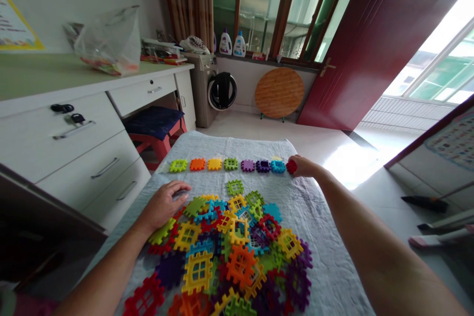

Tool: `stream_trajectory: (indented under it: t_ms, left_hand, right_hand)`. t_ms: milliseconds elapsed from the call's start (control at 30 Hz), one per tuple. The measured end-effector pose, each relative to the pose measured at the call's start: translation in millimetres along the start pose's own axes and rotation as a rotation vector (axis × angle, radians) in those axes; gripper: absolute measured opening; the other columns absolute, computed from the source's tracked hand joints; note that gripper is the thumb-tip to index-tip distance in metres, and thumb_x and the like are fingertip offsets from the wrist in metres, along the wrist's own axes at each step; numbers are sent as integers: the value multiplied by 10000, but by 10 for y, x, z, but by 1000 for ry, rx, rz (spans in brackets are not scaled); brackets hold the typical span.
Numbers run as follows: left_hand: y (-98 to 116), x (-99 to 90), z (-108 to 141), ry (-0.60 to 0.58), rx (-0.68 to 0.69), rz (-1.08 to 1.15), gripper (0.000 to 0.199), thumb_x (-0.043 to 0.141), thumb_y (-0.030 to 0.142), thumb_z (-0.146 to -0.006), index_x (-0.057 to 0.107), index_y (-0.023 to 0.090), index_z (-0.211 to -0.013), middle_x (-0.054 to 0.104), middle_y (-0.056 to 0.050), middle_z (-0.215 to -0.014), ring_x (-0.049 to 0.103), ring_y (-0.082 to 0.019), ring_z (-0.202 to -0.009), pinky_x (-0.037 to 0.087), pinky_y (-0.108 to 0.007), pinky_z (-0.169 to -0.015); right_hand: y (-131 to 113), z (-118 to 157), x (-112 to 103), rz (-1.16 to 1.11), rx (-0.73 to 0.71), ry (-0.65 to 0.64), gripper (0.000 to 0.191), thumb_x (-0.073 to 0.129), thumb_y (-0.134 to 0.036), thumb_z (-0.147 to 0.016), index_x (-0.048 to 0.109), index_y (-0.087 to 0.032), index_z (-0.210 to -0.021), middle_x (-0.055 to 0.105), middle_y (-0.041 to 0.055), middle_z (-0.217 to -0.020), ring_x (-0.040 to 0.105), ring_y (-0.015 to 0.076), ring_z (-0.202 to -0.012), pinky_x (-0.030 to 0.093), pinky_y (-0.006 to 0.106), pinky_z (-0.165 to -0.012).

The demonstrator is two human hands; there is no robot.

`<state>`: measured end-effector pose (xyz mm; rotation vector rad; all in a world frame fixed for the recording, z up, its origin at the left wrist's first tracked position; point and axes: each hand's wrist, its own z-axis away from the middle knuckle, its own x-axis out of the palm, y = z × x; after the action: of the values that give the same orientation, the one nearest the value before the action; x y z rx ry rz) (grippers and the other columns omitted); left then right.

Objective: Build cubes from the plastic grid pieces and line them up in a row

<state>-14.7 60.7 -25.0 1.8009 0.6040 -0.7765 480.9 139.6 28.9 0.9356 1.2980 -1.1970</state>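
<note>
At the right end of a row of plastic building tiles, my right hand (pixel 304 166) pinches a red tile (pixel 291 166). Beside it lies a light blue tile (pixel 277 166); further left the row has dark purple, lilac, green, yellow, orange and a lime tile (pixel 178 166). My left hand (pixel 165 206) rests at the left edge of a heap of mixed tiles, its fingers extended and nothing in them. In that heap are a yellow window tile (pixel 197 272) and an orange one (pixel 240 265). One green tile (pixel 235 187) lies between the heap and the row.
A pale cloth (pixel 318 252) covers the table. White drawers (pixel 92 158) and a stool with a dark blue seat (pixel 155 121) stand to the left. Behind are a washing machine (pixel 203 89), a round wooden board (pixel 279 91) and a dark red door (pixel 355 44).
</note>
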Motion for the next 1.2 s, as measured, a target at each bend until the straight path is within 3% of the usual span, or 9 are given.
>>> stream_trajectory:
  t_ms: [267, 467, 600, 700, 767, 900, 1000, 1100, 1200]
  left_hand:
    - [-37, 24, -2, 2, 14, -9, 263, 529, 383, -796, 652, 202, -942, 653, -67, -1037, 599, -247, -1006, 451, -382, -949]
    - [-66, 31, 1, 7, 21, -1, 264, 535, 386, -790, 655, 205, -941, 657, -63, -1039, 604, -244, -1002, 462, -366, -936]
    - [-66, 32, -14, 10, 27, -5, 264, 531, 382, -784, 657, 203, -933, 662, -63, -1031, 604, -246, -998, 461, -370, -933]
    - [-58, 32, -21, 12, 31, -5, 269, 527, 381, -779, 657, 198, -927, 662, -67, -1020, 607, -245, -986, 462, -375, -928]
    - [-50, 32, -25, 13, 33, -3, 271, 526, 381, -777, 658, 196, -925, 662, -68, -1013, 609, -244, -978, 463, -375, -926]
    - [-38, 31, -25, 25, 37, -1, 266, 529, 377, -768, 662, 199, -914, 668, -62, -1001, 612, -243, -968, 464, -373, -921]
    - [-34, 29, -23, 28, 40, 3, 264, 529, 369, -763, 664, 197, -911, 668, -64, -1001, 611, -244, -968, 463, -375, -922]
    - [-33, 28, -21, 31, 40, 0, 261, 526, 371, -765, 664, 198, -904, 669, -64, -999, 611, -242, -968, 464, -373, -919]
    - [-34, 26, -20, 34, 40, -4, 263, 531, 383, -764, 664, 203, -903, 672, -61, -995, 613, -241, -966, 469, -370, -917]
  right_hand:
    - [-47, 73, 2, -29, 22, -4, 511, 709, -159, -533, 633, -179, -1039, 634, 75, -1036, 592, 243, -933, 440, 312, -846]
    - [-51, 211, -46, -101, 67, 72, 710, 731, -216, -595, 510, -139, -1266, 532, 162, -1270, 541, 299, -1104, 418, 392, -954]
    - [-60, 419, -57, -255, 121, 234, 576, 590, -246, -745, 453, -161, -1298, 493, 154, -1305, 552, 256, -1101, 478, 380, -881]
    - [-184, 595, -11, -413, 138, 396, 455, 583, -234, -734, 534, -181, -1183, 549, 131, -1215, 588, 243, -1025, 505, 384, -825]
    - [-348, 720, 35, -460, 92, 438, 388, 581, -229, -732, 570, -194, -1118, 594, 107, -1130, 608, 227, -966, 511, 377, -796]
    - [-757, 956, 127, -470, -84, 285, 328, 577, -234, -759, 595, -205, -1085, 649, 69, -1020, 621, 187, -853, 506, 338, -745]
    - [-954, 1005, 150, -328, -131, 217, 325, 583, -226, -765, 607, -193, -1087, 638, 84, -1076, 593, 207, -946, 462, 362, -840]
    - [-977, 847, 107, -133, -62, 240, 424, 587, -205, -746, 577, -189, -1170, 608, 105, -1175, 509, 263, -1102, 383, 405, -929]
    - [-909, 534, 30, 38, 53, 210, 654, 589, -205, -723, 417, -211, -1354, 516, 100, -1338, 373, 296, -1246, 300, 433, -988]
